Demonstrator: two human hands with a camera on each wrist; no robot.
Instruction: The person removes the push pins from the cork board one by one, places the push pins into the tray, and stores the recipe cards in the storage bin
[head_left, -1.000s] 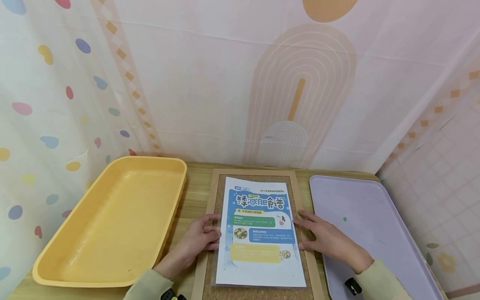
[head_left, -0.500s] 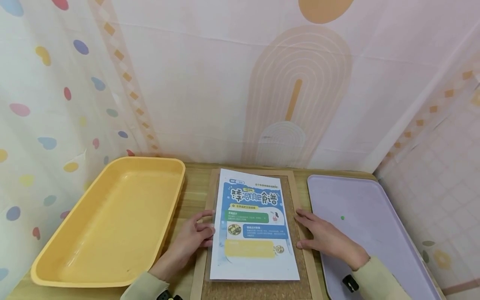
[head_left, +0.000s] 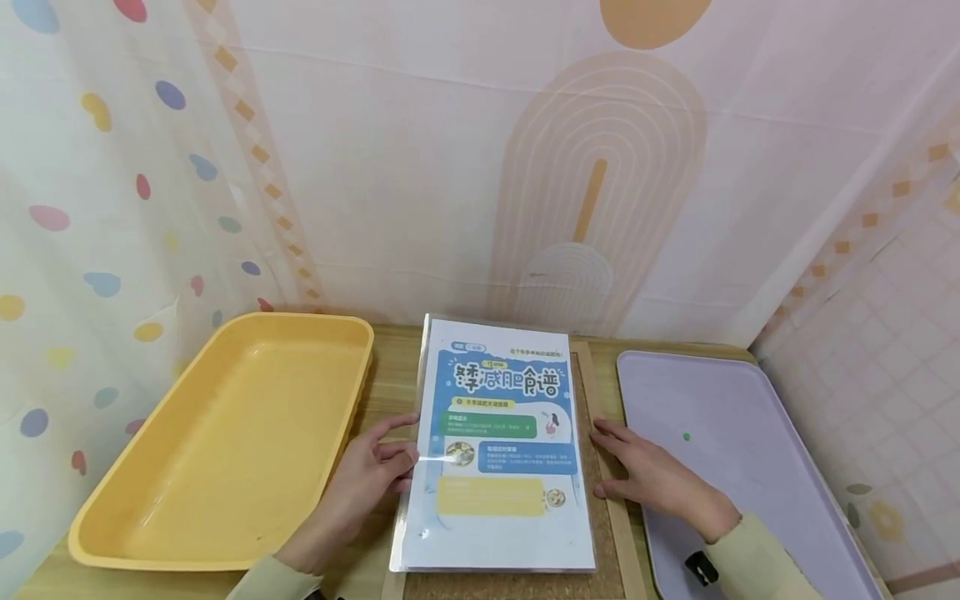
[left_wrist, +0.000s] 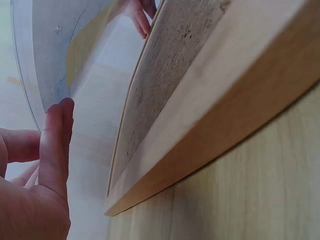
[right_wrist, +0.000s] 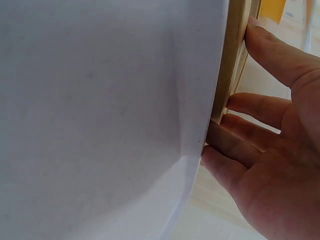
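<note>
Lifting the left edge of a laminated blue-and-white printed sheet, the left hand pinches that edge with curled fingers. The sheet lies over a wood-framed cork board between a yellow plastic tray on the left and a lilac tray on the right. The right hand rests with straight fingers on the board's right frame.

Laminated blue-and-white recipe sheet, left edge lifted, over wood-framed cork board
</note>
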